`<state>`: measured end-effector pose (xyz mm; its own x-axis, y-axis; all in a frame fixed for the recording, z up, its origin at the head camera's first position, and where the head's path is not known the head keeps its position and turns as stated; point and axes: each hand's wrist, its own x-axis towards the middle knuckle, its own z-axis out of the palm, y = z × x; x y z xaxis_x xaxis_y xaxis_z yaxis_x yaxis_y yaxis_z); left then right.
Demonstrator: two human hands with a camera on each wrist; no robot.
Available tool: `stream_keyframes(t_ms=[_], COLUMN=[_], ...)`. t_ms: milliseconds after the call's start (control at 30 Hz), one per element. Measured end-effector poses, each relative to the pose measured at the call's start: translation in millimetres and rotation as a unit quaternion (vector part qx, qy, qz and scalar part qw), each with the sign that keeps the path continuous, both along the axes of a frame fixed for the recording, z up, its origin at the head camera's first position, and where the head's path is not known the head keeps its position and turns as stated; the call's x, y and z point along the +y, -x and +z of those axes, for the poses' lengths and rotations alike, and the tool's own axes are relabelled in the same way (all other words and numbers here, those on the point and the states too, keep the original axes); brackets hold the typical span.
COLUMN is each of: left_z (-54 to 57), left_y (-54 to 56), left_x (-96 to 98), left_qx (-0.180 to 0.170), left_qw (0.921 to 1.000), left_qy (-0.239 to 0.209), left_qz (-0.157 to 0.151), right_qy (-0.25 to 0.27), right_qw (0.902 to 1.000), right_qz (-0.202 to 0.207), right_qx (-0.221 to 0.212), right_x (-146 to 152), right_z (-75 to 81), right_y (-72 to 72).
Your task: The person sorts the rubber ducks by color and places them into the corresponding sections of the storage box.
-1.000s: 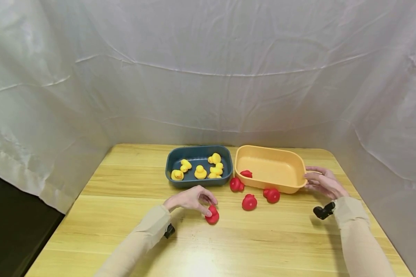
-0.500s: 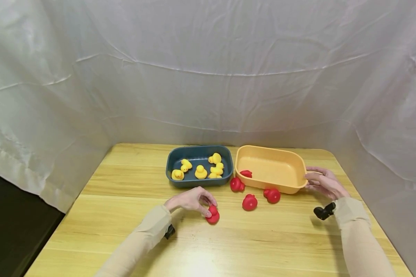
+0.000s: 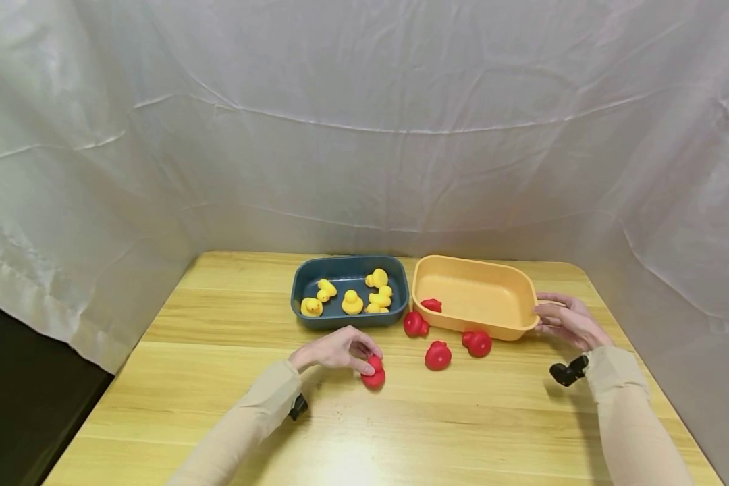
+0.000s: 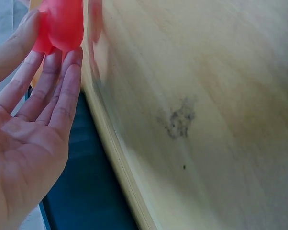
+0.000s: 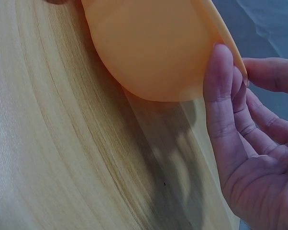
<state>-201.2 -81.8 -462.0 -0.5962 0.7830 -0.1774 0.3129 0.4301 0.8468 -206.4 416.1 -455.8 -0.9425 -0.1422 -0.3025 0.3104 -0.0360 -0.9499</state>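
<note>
In the head view my left hand point(image 3: 343, 348) pinches a red rubber duck point(image 3: 373, 379) between thumb and fingers, in front of the dark blue bin. The left wrist view shows the thumb on one side of the red duck point(image 4: 65, 24) and the fingertips beneath it. My right hand point(image 3: 568, 320) pinches the right end of an orange bin point(image 3: 510, 329), its thumb on the end wall and the index finger across the rim in the right wrist view. One red duck point(image 3: 431, 306) lies inside that bin. Three others, including a red duck point(image 3: 438, 356), lie in front of it.
A dark blue bin point(image 3: 298, 314) with several yellow ducks point(image 3: 352, 302) stands left of the orange one, close beside it. Both are near the back of the wooden table point(image 3: 219, 378). A grey sheet point(image 3: 364, 135) hangs behind and at the sides.
The red duck in my left hand has shifted up slightly and tipped between the fingers. My right hand and both bins stay in place.
</note>
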Motion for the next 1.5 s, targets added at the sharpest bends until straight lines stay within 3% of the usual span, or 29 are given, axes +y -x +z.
stream_keyframes(t_ms=[133, 433, 667, 1033, 1233, 1500], left_z=[1.3, 0.6, 1.2, 5.0, 9.9, 18.8], left_y=[-0.8, -0.8, -2.7, -6.8, -9.3, -10.6], left_x=[-0.8, -1.6, -2.0, 3.3, 6.9, 15.1], left_qx=[0.005, 0.055, 0.087, 0.146, 0.130, 0.126], left_qw=[0.9998, 0.9971, 0.9923, 0.9694, 0.9594, 0.9494], left_qy=[-0.019, -0.050, -0.057, -0.132, -0.159, -0.176], left_qz=[0.007, 0.019, 0.066, 0.146, 0.194, 0.228], right_qy=[-0.002, -0.001, -0.006, -0.009, -0.015, -0.015], right_qw=[1.0000, 1.0000, 1.0000, 0.9999, 0.9999, 0.9999], right_qz=[-0.002, -0.003, -0.004, -0.005, -0.007, -0.008], right_qx=[-0.003, -0.004, -0.001, -0.001, 0.001, 0.000], right_x=[-0.5, -0.7, -1.0, -1.7, -2.5, -2.7], right_z=[0.6, 1.1, 1.4, 1.4, 1.5, 2.6], right_y=[-0.5, -0.8, -0.8, -0.7, -1.2, -1.7])
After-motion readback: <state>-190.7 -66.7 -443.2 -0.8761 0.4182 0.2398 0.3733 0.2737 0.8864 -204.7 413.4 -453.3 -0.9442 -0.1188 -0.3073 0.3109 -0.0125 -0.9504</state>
